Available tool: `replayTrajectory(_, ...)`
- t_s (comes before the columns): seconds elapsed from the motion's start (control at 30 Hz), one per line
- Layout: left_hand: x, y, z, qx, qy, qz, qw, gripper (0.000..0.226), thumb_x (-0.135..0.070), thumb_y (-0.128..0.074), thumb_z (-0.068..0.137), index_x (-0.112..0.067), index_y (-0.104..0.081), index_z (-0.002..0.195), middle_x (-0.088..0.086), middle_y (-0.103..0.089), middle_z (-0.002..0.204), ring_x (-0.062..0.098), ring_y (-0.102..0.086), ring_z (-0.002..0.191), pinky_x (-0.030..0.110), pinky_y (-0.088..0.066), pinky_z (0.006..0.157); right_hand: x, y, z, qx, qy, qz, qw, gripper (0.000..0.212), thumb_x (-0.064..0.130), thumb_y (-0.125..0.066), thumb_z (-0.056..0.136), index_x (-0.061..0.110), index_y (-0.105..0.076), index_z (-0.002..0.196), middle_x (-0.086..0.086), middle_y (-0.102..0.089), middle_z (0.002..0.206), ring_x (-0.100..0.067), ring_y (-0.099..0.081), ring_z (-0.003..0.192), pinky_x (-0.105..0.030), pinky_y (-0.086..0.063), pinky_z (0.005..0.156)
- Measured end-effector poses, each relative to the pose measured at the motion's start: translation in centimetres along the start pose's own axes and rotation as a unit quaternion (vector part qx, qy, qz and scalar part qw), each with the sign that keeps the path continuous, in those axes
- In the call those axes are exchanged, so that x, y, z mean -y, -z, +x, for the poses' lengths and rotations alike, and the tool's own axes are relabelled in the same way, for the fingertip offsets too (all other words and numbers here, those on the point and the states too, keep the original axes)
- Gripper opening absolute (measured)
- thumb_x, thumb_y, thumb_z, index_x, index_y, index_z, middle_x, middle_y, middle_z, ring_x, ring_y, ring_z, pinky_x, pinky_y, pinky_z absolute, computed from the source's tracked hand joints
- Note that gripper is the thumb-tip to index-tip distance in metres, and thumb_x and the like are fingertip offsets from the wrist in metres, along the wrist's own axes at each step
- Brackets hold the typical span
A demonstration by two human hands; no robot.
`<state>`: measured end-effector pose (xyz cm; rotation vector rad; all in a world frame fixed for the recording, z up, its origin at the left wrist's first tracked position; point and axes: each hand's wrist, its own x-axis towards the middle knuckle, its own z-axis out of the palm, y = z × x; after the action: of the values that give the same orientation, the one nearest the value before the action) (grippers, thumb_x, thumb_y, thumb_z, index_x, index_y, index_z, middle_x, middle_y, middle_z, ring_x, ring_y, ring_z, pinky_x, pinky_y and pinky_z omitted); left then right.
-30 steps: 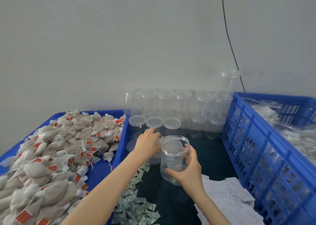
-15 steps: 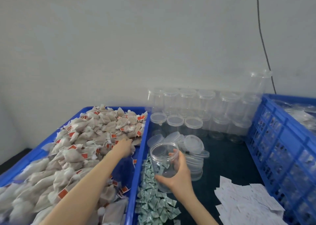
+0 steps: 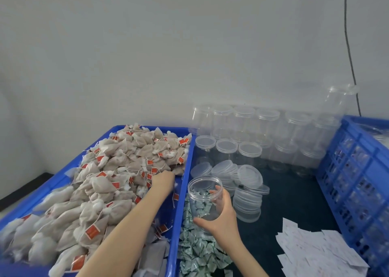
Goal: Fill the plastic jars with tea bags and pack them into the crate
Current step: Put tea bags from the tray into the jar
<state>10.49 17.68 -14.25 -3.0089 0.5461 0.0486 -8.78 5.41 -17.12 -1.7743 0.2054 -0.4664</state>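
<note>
Where the view begins at the far left, a blue tray (image 3: 185, 160) holds a deep heap of tea bags (image 3: 101, 184), beige pouches with strings and red tags. The left hand (image 3: 163, 179) reaches into this tray near its right wall and rests on the heap at the edge of a bare patch of tray floor. Its fingers point down into the bags and are hidden by the back of the hand, so it cannot be told whether they pinch a bag or lie spread.

Just right of the tray wall, a pile of small green-and-white sachets (image 3: 197, 249) lies on the dark table (image 3: 294, 196). Above this pile, the right hand (image 3: 221, 217) grips an open clear plastic jar (image 3: 205, 198), with the thumb under its lower wall and the fingers curled round its right side. The jar is upright with its mouth tilted slightly toward the left, and no tea bags are visible inside it.

Behind and beside the jar, loose clear lids (image 3: 237, 175) lie in leaning stacks. Further back, rows of lidded empty jars (image 3: 248, 135) stand against the wall. White paper slips (image 3: 315, 253) are scattered at the lower right of the table. At the far right, the blue crate (image 3: 355, 177) stands with its slotted wall facing the table; its contents are too blurred to identify.
</note>
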Motion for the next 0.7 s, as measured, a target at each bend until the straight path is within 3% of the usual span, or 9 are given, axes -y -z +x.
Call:
replayTrajectory(0.13,0.7,4.3,-0.5,-0.105,0.013,-0.153,0.982,0.027,-0.018,-0.049,0.095,-0.016,-0.058,0.120,0.008,-0.065,0.112,0.026,-0.062,0.099,0.035,-0.050,0.077,0.2,-0.3,0.2,0.000,-0.008,0.000,1.000,0.095,0.039,-0.088,0.048,0.055,-0.037,0.126,0.035,-0.054,0.121,0.013,-0.049,0.116,-0.009,-0.045,0.083)
replayTrajectory(0.23,0.6,8.1,-1.6,-0.159,-0.021,-0.333,0.929,0.027,-0.027,-0.056,0.094,-0.020,-0.060,0.119,0.000,-0.064,0.102,0.016,-0.060,0.087,0.026,-0.046,0.071,0.2,-0.5,0.5,0.001,-0.010,0.007,1.000,0.095,0.037,-0.088,0.049,0.051,-0.038,0.129,0.031,-0.056,0.124,0.012,-0.050,0.119,-0.012,-0.045,0.088)
replayTrajectory(0.33,-0.3,10.7,-3.4,-0.125,-0.129,-0.462,0.868,0.021,-0.029,-0.066,0.088,-0.031,-0.062,0.108,-0.017,-0.062,0.089,-0.001,-0.058,0.082,0.010,-0.042,0.065,0.4,-0.6,0.8,-0.003,-0.012,0.015,1.000,0.094,0.037,-0.087,0.048,0.053,-0.038,0.126,0.042,-0.052,0.118,0.016,-0.049,0.116,-0.012,-0.046,0.085)
replayTrajectory(0.4,-1.1,11.3,-4.5,-0.085,-0.212,-0.461,0.857,0.017,-0.029,-0.070,0.084,-0.036,-0.064,0.099,-0.020,-0.064,0.082,-0.006,-0.058,0.078,0.006,-0.042,0.065,0.5,-0.4,1.1,-0.004,-0.013,0.019,1.000,0.092,0.038,-0.087,0.048,0.053,-0.039,0.124,0.043,-0.052,0.117,0.017,-0.050,0.114,-0.007,-0.046,0.080)
replayTrajectory(0.5,-2.2,11.3,-5.2,-0.019,-0.286,-0.422,0.860,0.020,-0.029,-0.073,0.082,-0.030,-0.066,0.101,-0.017,-0.066,0.085,-0.008,-0.059,0.078,0.005,-0.042,0.071,0.5,0.1,1.7,-0.010,-0.008,0.022,1.000,0.092,0.032,-0.088,0.051,0.046,-0.041,0.128,0.030,-0.056,0.123,0.014,-0.051,0.116,-0.005,-0.044,0.083)
replayTrajectory(0.6,-2.8,10.5,-5.4,0.037,-0.304,-0.378,0.873,0.023,-0.035,-0.074,0.081,-0.033,-0.063,0.101,-0.018,-0.067,0.090,-0.008,-0.060,0.084,0.005,-0.045,0.074,0.7,0.5,2.1,-0.016,-0.005,0.016,1.000,0.094,0.034,-0.088,0.051,0.043,-0.040,0.131,0.024,-0.056,0.126,0.014,-0.051,0.116,-0.010,-0.045,0.086)
replayTrajectory(0.7,-2.4,10.1,-5.1,0.067,-0.302,-0.395,0.865,0.020,-0.027,-0.072,0.083,-0.036,-0.061,0.098,-0.018,-0.068,0.088,-0.010,-0.061,0.084,0.003,-0.043,0.073,0.5,0.7,2.3,-0.015,-0.007,0.013,1.000,0.100,0.032,-0.090,0.051,0.036,-0.039,0.137,0.020,-0.057,0.128,0.010,-0.052,0.117,-0.012,-0.045,0.089)
